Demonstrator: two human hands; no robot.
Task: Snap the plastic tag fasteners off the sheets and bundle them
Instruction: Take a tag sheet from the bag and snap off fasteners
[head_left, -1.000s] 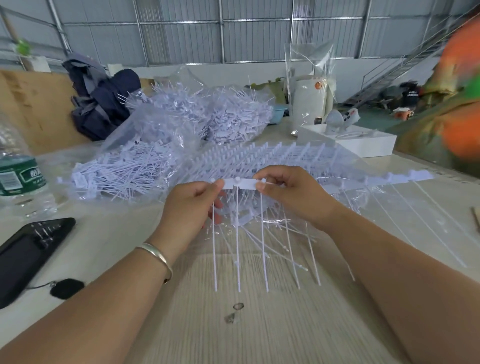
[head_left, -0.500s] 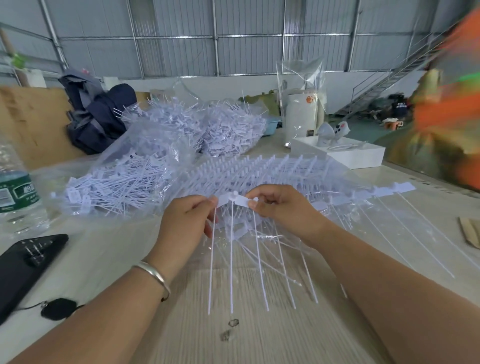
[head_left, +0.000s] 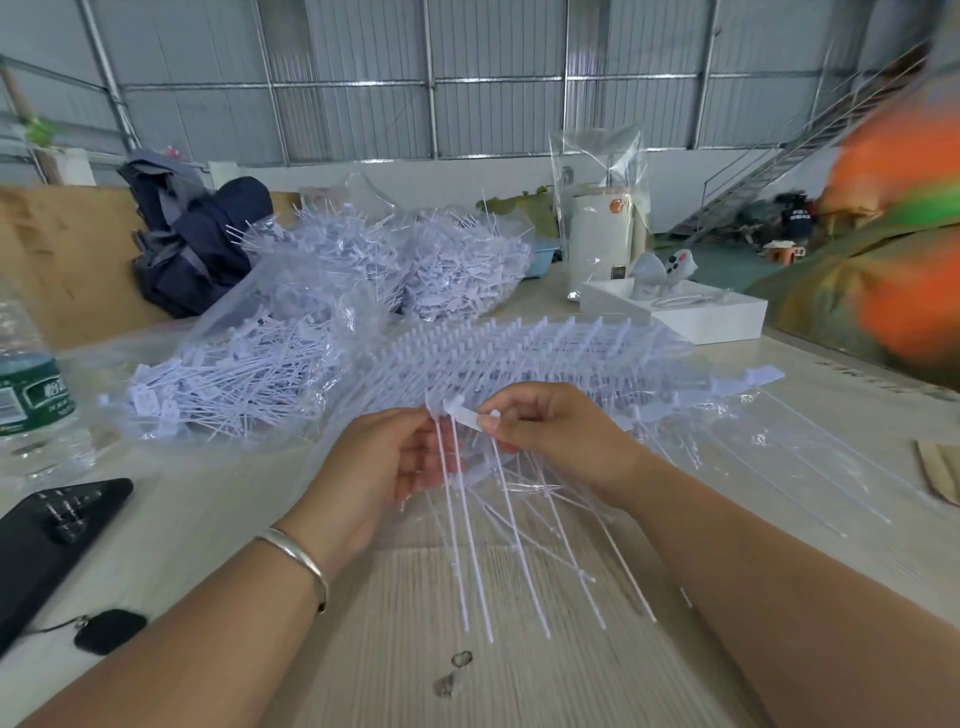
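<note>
Head view: a person worked at a pale wood-grain table, both hands raised over a fanned stack of white fastener sheets lying under clear film. The left hand pinched the heads of a few long white tag fasteners, fingers curled round them, their thin stems hanging down toward the tabletop. The right hand gripped, between thumb and forefinger, a short white runner strip from which further stems trailed. The two hands sat just beside each other, the strip bridging them.

By the look of it, the step in hand was the snapping itself: fasteners were being broken from the runner one at a time and gathered in the left hand. The bundle there was small, and the stack of sheets behind looked largely unworked, so the job appeared far from done. The next move would likely call for a short twist or bend at the joint between head and runner, with the left grip kept firm so the loose stems did not scatter.

Left of the hands lay clear bags of loose fasteners, a water bottle and a dark phone. A white box stood farther back on the right.
</note>
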